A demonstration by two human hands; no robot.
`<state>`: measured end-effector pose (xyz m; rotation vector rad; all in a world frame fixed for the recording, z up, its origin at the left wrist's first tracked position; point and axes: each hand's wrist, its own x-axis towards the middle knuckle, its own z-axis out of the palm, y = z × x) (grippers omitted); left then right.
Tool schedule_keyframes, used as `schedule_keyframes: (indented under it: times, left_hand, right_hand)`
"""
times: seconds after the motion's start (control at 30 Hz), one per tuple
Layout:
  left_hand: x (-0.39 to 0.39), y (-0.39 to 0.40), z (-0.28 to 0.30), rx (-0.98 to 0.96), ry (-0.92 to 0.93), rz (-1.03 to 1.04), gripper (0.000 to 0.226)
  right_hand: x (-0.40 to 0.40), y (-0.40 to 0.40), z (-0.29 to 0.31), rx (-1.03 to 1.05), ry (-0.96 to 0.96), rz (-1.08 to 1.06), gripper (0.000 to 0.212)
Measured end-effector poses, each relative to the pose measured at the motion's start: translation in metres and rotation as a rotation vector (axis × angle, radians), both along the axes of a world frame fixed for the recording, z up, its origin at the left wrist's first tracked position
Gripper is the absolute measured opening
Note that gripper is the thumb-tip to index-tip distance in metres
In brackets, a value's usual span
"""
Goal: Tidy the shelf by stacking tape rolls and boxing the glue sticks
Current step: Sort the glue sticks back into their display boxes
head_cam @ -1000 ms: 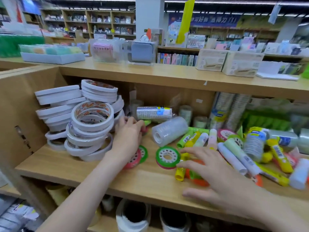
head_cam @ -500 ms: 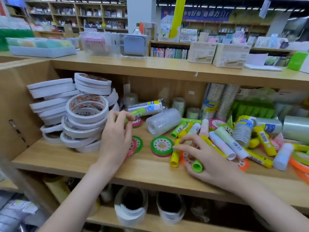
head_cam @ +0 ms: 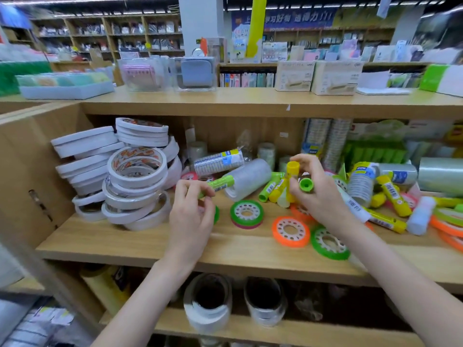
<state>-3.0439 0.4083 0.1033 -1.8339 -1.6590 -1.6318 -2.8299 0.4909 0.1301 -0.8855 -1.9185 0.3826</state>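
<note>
We pinch a green stick (head_cam: 220, 183) in our left hand (head_cam: 191, 216) and clamp two more sticks (head_cam: 294, 176) in our right hand (head_cam: 318, 196), lifted off the shelf (head_cam: 150, 244), likely gathering them for boxing.

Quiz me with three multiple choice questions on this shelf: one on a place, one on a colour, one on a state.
1. The pile of white tape rolls sits at the shelf's: A left end, B right end, C middle.
2. The flat perforated tape disc nearest the right wrist is: A blue, B orange, C black.
3. The left hand is: A flat on the wood, B pinching a green glue stick, C empty.

A: against the left wall. B: bright orange rim. B: fingertips grip the stick.
</note>
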Motion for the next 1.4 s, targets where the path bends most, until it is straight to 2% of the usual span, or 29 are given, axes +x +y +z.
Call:
schedule_keyframes:
  times: [0.1,0.17,0.23,0.3,0.4,0.5,0.6,0.7,0.8,0.87,1.0,1.17,1.3,1.4]
  left_hand:
    - [0.007,0.004,0.004,-0.001,0.004,0.005,0.024]
    - [0.013,0.005,0.006,-0.005,0.013,-0.015,0.032]
    - [0.018,0.008,0.006,-0.038,0.0,-0.059,0.033]
    - [0.025,0.01,0.006,-0.102,-0.052,-0.116,0.026]
    - [0.039,0.016,0.01,-0.182,-0.071,-0.188,0.015]
    - [0.051,0.027,0.021,-0.255,-0.023,-0.211,0.012]
    - [0.06,0.047,0.03,-0.402,0.129,-0.174,0.028]
    - [0.069,0.061,0.034,-0.504,0.387,-0.102,0.034]
    - [0.079,0.069,0.039,-0.558,0.46,-0.024,0.04]
    - [0.086,0.072,0.042,-0.567,0.554,0.076,0.048]
    - [0.107,0.079,0.042,-0.625,0.762,0.228,0.059]
    - [0.129,0.085,0.044,-0.777,0.768,0.323,0.065]
    - [0.133,0.087,0.038,-0.903,0.788,0.366,0.073]
    - [0.13,0.086,0.041,-0.971,0.709,0.34,0.077]
  right_hand:
    - [0.018,-0.004,0.028,0.018,0.073,-0.056,0.013]
    - [0.036,-0.015,0.039,0.009,0.024,-0.043,0.015]
    - [0.05,-0.029,0.039,0.067,-0.125,-0.084,0.022]
    - [0.059,-0.036,0.031,0.153,-0.338,-0.228,0.03]
    - [0.055,-0.036,0.022,0.09,-0.612,-0.433,0.031]
    - [0.038,-0.029,0.015,0.1,-0.925,-0.475,0.043]
    - [0.025,-0.022,0.007,0.07,-1.056,-0.516,0.048]
    - [0.024,-0.018,0.012,-0.055,-0.956,-0.46,0.047]
    - [0.039,-0.015,0.028,-0.083,-0.693,-0.466,0.031]
    - [0.056,-0.01,0.039,-0.112,-0.624,-0.508,0.027]
    - [0.07,-0.013,0.038,-0.138,-0.752,-0.45,0.027]
    - [0.067,-0.017,0.02,0.117,-0.885,-0.382,0.053]
    - [0.073,-0.014,0.013,0.149,-0.946,-0.338,0.049]
    - [0.074,-0.013,0.016,0.137,-0.994,-0.297,0.05]
